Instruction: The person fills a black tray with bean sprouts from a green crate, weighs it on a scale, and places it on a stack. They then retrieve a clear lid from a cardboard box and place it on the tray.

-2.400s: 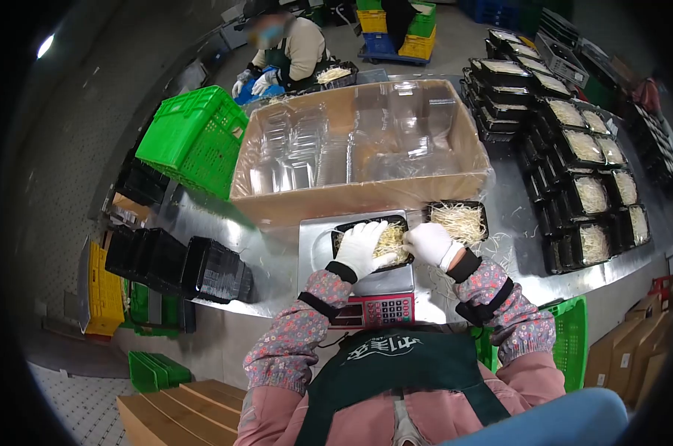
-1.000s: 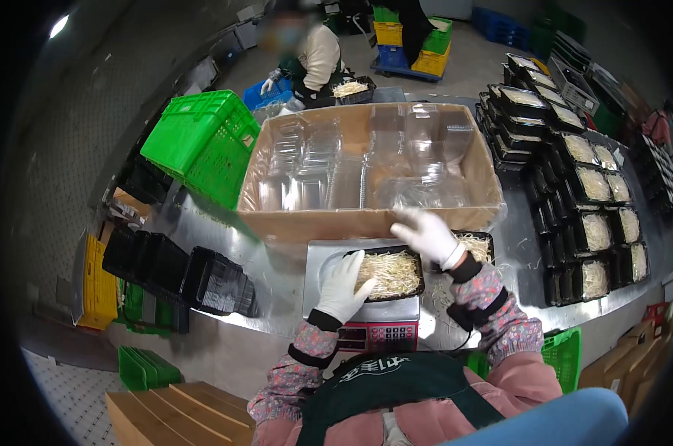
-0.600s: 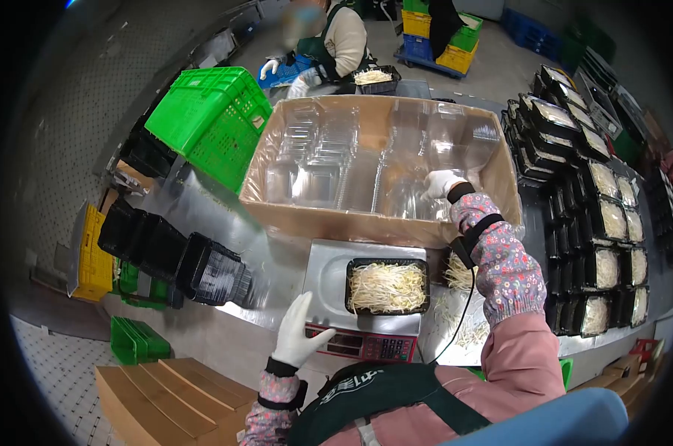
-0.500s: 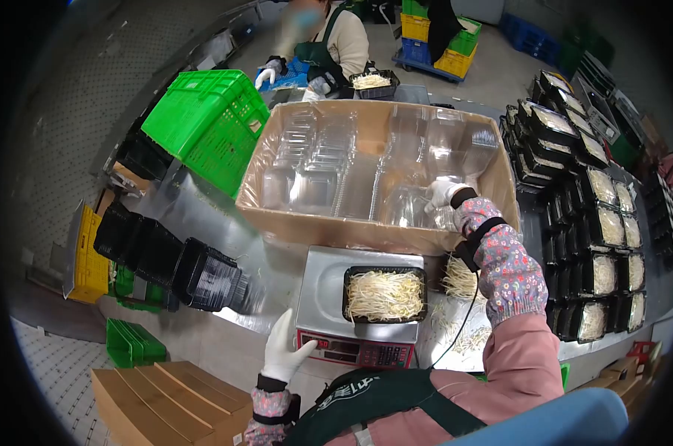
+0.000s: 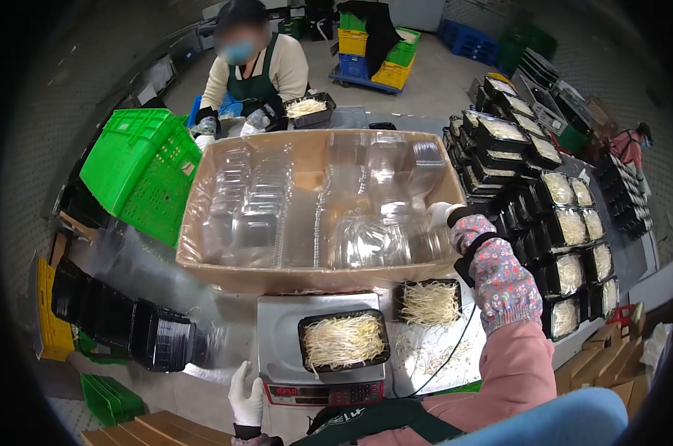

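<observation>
A metal table (image 5: 166,260) seen from above, with a scale (image 5: 318,349) near its front edge as the landmark. Far left of the scale lies a row of stacked black trays (image 5: 121,323) on their side, and behind them a tilted green crate (image 5: 140,171). The gloved left hand (image 5: 246,398) rests at the scale's front left corner, fingers loosely spread and holding nothing. On the scale sits a black tray of bean sprouts (image 5: 342,340). Directly behind the scale stands a big cardboard box (image 5: 314,279) lined with plastic and filled with clear lids (image 5: 366,238). The gloved right hand (image 5: 442,215) reaches into the box's right end, touching the lids; whether its grip is closed cannot be told. Just right of the scale is a second tray of sprouts (image 5: 428,301). Farther right stand piles of filled trays (image 5: 567,230). Beyond the box, another person (image 5: 251,67) works.
</observation>
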Tool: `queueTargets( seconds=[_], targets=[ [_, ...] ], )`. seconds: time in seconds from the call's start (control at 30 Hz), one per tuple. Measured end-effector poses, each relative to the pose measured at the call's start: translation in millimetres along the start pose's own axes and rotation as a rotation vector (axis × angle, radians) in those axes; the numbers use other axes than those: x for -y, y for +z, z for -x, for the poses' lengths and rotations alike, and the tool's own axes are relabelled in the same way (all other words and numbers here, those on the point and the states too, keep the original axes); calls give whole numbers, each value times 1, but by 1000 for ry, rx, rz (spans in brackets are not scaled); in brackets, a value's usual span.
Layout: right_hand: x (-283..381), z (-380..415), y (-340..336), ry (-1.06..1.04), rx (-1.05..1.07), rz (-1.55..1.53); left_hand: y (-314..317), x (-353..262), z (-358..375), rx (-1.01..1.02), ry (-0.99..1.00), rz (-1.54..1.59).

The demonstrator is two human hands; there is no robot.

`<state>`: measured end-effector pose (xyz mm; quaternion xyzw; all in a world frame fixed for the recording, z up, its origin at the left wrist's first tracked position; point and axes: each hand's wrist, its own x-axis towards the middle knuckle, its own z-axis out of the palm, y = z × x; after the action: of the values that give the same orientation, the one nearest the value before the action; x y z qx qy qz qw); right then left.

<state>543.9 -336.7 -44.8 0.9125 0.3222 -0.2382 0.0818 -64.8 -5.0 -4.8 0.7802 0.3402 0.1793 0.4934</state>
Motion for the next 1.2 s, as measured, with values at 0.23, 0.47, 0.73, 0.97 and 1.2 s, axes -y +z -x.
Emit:
queueTargets(
  seconds=[0.23, 0.47, 0.73, 0.97, 1.2],
  targets=[
    [19, -13, 6, 96, -12, -3, 9, -21, -4, 15, -4, -82],
    [39, -6, -22, 160, -93, -19, 8, -14, 11, -35, -47, -63],
    [63, 8, -49, 65, -825, -22, 21, -33, 9, -70, -18, -127],
    [55, -8, -52, 139, -270, -275, 29, -31, 14, -66, -14, -46],
    [42, -37, -8, -59, -158, -232, 34, -31, 20, -34, -28, -50]
  ],
)
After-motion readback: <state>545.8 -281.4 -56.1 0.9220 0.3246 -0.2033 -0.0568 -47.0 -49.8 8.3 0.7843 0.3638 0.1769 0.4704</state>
